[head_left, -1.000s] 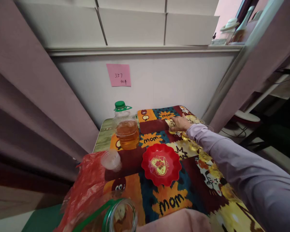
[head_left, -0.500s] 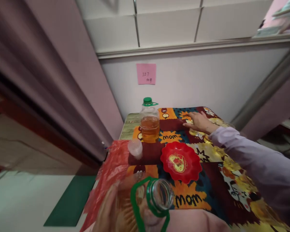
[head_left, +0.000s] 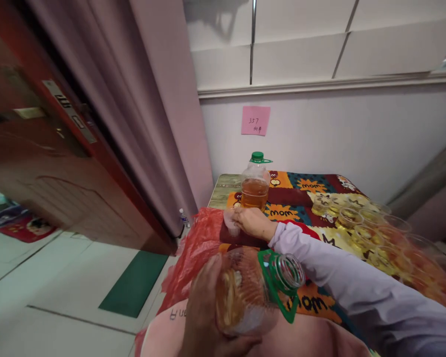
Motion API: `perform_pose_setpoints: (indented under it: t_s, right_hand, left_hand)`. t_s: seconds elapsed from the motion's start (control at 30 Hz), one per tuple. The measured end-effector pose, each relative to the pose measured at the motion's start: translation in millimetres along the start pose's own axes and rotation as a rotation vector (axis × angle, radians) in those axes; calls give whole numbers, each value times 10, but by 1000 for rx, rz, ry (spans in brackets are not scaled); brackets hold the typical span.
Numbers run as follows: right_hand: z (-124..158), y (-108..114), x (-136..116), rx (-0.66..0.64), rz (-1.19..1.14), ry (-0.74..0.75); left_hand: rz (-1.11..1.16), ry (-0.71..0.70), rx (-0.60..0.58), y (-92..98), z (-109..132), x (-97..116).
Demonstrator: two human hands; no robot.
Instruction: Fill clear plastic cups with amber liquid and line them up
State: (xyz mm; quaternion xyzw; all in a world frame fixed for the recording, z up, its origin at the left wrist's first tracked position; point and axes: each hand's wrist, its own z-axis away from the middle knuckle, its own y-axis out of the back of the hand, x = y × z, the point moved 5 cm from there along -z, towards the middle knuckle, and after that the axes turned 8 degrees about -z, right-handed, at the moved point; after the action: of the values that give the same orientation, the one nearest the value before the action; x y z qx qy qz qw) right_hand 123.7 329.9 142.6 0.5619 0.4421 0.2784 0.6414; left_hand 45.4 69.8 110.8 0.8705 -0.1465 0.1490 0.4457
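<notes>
My left hand point(head_left: 204, 302) is wrapped round a clear plastic bottle point(head_left: 241, 292) with a green collar and handle. The bottle lies tilted low in front of me, its uncapped mouth pointing right, with amber liquid inside. Stretched across the table, my right hand point(head_left: 254, 223) pinches a clear plastic cup point(head_left: 231, 223) at the left of the table. Just behind that hand, a second bottle point(head_left: 254, 192) stands upright, green-capped and partly filled with amber liquid. My right forearm covers most of a red scalloped dish point(head_left: 301, 227).
Several clear cups of yellowish liquid point(head_left: 364, 233) crowd the table's right side. A red plastic sheet point(head_left: 193, 248) hangs over the left edge of the patterned tablecloth point(head_left: 310, 186). A small bottle point(head_left: 185, 218) stands on the floor near the brown door point(head_left: 107, 183).
My right hand has swept left from the far right of the table to the plastic cup. My view has turned left, and the held bottle lies more nearly sideways.
</notes>
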Motion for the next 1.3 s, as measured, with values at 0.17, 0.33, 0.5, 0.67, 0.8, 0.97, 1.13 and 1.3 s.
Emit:
perform_pose_setpoints:
  t_s: [0.17,0.33,0.5,0.67,0.8,0.97,1.13,1.3]
  right_hand:
    - [-43,-39,46,12,-22,-25]
    - [-32,-32,127,112,-104,-54]
    - [39,137,129,236,-189,-27]
    - [690,667,258,657,-320,65]
    - [1472,599,560,759,-304,-107]
    - [2010,-130,809,570,-282,-347]
    - [2029,-457,864,510,-291,-439]
    - [2051,-419,880,538,-297,-463]
  left_hand:
    - [4,-62,14,31,10,-9]
    - [1,-22,25,43,13,28]
    - [15,-59,31,33,-10,46]
    - [106,-21,65,18,-49,3]
    - [138,13,19,7,-134,-71]
    - [148,64,-13,10,-319,-144]
    - [224,182,-89,-44,-407,-187]
    - [255,203,-83,-73,-410,-205]
